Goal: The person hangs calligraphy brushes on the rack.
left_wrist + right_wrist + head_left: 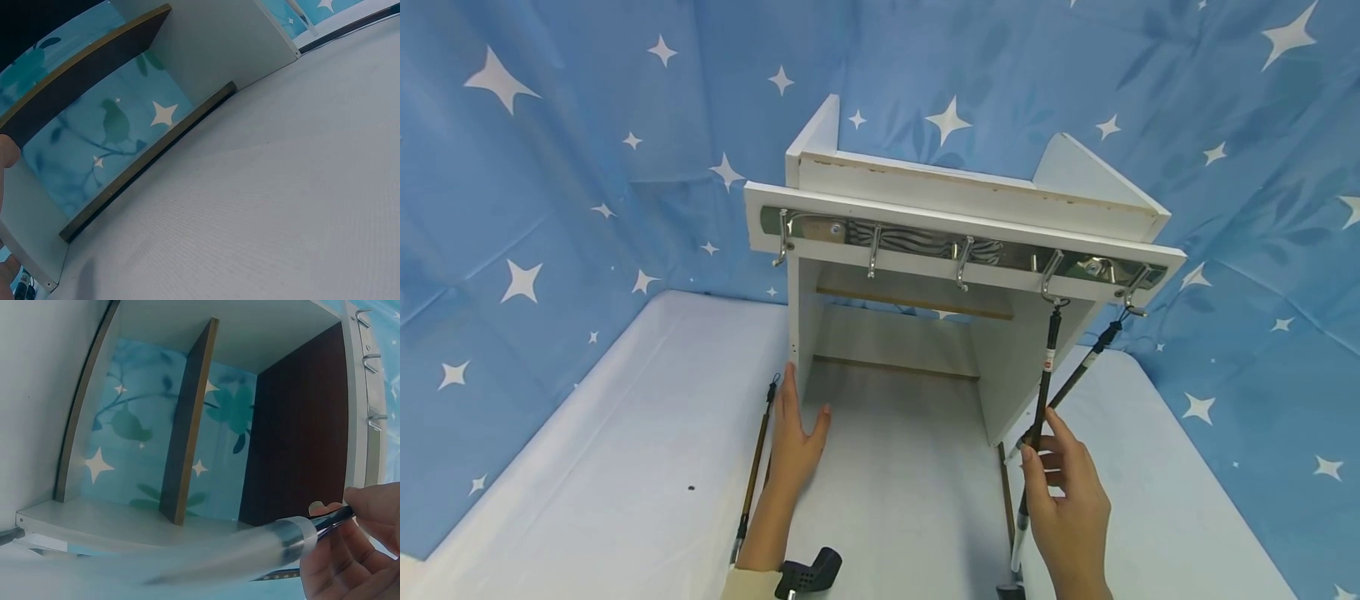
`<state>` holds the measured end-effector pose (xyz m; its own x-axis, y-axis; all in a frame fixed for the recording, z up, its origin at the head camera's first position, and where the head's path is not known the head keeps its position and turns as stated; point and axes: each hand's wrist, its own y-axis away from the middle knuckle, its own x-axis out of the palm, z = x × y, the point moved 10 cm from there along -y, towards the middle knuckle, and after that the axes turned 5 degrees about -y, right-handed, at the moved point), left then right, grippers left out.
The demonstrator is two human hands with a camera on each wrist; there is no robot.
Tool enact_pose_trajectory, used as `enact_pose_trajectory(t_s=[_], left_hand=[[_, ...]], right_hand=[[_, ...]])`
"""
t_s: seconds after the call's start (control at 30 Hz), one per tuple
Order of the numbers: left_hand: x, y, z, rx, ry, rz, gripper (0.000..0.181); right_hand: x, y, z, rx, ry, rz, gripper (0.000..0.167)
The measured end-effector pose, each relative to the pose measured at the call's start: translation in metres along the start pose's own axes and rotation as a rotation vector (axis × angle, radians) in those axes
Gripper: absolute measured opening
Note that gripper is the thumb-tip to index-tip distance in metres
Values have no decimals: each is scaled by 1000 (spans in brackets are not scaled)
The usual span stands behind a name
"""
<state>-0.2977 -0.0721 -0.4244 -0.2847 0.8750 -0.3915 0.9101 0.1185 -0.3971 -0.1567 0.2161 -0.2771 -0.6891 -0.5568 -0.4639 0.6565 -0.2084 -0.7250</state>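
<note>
A white wooden shelf unit (pixel 880 333) stands on a white surface, with a row of metal hooks along its front top edge. Two capped writing brushes hang by loops from the two rightmost hooks. My right hand (pixel 1071 500) pinches the nearer brush (pixel 1049 350) between thumb and fingers; a translucent cap (pixel 250 550) covers its lower end. Behind it slants the second brush (pixel 1086 367). My left hand (pixel 796 446) is at the front edge of the left side panel (pixel 801 333), fingers extended and thumb spread toward the inside. Whether it touches the panel is unclear.
Left of my left forearm lies another brush (pixel 756 467), with part of one more behind the hand. Across the unit's inside runs a wooden crosspiece (pixel 194 419). Blue star-patterned cloth (pixel 587 167) hangs behind. Dark camera mounts (pixel 808 573) sit at the wrists.
</note>
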Motion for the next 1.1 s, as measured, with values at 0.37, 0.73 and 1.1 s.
enact_pose_trajectory(t_s=[0.37, 0.73, 1.1], left_hand=[[-1, -1, -2, 23, 13, -20, 81], [0, -1, -1, 23, 14, -20, 81], [-1, 0, -2, 13, 4, -12, 80]], right_hand=[[-2, -1, 6, -76, -20, -34, 59], [-4, -2, 7, -77, -20, -44, 61], [-9, -4, 9, -92, -18, -76, 62]])
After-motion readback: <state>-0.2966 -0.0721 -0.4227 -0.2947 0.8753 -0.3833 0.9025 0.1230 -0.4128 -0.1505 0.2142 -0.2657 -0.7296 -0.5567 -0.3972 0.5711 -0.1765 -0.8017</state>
